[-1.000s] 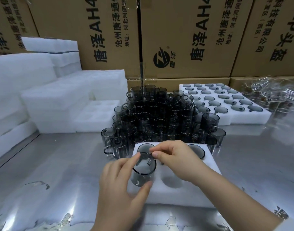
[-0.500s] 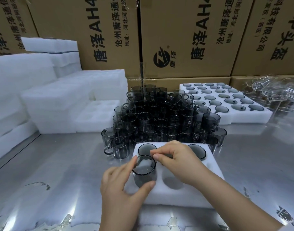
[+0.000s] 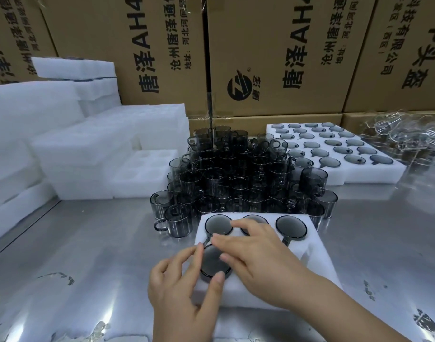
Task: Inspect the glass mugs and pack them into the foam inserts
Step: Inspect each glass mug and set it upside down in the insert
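Here, in the lower middle of the frame, the left hand [image 3: 184, 287] has its grip clamped on a smoky glass mug [image 3: 212, 264]: forefinger on the left of the rim, thumb on the near edge. The mug stands upright, mouth up, sunk in the near-left pocket of a white foam insert [image 3: 317, 257], with only its upper part above the foam. The right hand [image 3: 260, 262] comes in from the lower right and lies over the mug's right side. Its fingers [image 3: 221, 256] are nearly straight, the tips touch the rim and the glass, and its grip is apart rather than curled round anything. Its thumb is hidden.

Three seated mugs fill the far row of the insert: one at the left [image 3: 218, 224], one in the middle [image 3: 254, 219] partly covered by the right hand, and one at the right [image 3: 290, 227]. The insert lies flat on a shiny metal surface [image 3: 88, 255].

Just beyond the insert, in the middle of the frame, stands a tight heap of loose mugs [image 3: 236, 174], some stacked on others, the nearest ones touching the surface beside the insert's far edge. To the right of the heap lies a filled foam tray [image 3: 334, 174], with rows of dark mugs in its pockets. Clear glassware [image 3: 403, 139] shows blurred at the right edge. Stacks of white foam [image 3: 63, 144] take up the left side, and printed cardboard boxes [image 3: 273, 45] line the top.
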